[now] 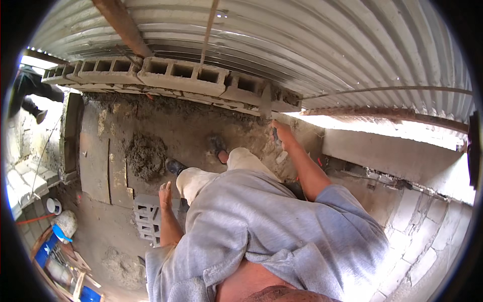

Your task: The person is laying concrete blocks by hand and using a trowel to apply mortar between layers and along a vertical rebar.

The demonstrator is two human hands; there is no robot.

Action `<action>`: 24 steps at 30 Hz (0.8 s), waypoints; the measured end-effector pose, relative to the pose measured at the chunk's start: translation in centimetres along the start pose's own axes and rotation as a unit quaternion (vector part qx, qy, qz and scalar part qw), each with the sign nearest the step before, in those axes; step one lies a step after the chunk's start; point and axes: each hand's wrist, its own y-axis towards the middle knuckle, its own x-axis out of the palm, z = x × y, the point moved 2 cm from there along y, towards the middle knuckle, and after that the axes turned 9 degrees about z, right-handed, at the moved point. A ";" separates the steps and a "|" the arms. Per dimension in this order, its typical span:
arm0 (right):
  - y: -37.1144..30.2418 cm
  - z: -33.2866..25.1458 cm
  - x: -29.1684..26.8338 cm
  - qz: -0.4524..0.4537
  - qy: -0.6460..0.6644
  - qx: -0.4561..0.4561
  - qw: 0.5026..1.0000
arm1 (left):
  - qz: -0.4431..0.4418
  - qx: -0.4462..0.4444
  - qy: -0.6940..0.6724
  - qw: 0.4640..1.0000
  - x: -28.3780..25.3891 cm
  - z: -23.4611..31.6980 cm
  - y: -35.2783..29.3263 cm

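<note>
My right hand [283, 136] is closed round the dark handle of a trowel [265, 103]. The grey blade points up and away from me, against the near face of a hollow concrete block [246, 93] toward the right end of the wall's top course. My left hand [165, 195] hangs low at my side with nothing in it, the fingers slightly bent and apart. Beside that hand stand several grey hollow blocks [146, 217]. A heap of wet mortar [146, 156] lies on the ground ahead of my left boot [174, 166].
Corrugated metal sheeting [312, 50] rises behind the block wall [181, 75], with a wooden post [123, 27] leaning there. Flat boards [94, 166] lie left of the mortar. Another person's dark-clothed leg [35, 95] shows at far left. A white bucket [54, 205] stands lower left.
</note>
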 end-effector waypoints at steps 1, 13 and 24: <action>0.0 -0.3 0.2 0.006 -0.005 -0.006 1.000 | -0.008 -0.019 0.010 1.000 0.6 0.2 -0.5; 9.1 4.8 1.4 0.040 -0.424 -0.331 0.842 | 0.165 0.242 0.142 0.945 -0.3 -11.5 3.8; -2.5 4.8 33.4 -0.298 -0.604 -0.396 0.624 | 0.189 -0.061 -0.055 0.978 1.4 -9.7 -1.0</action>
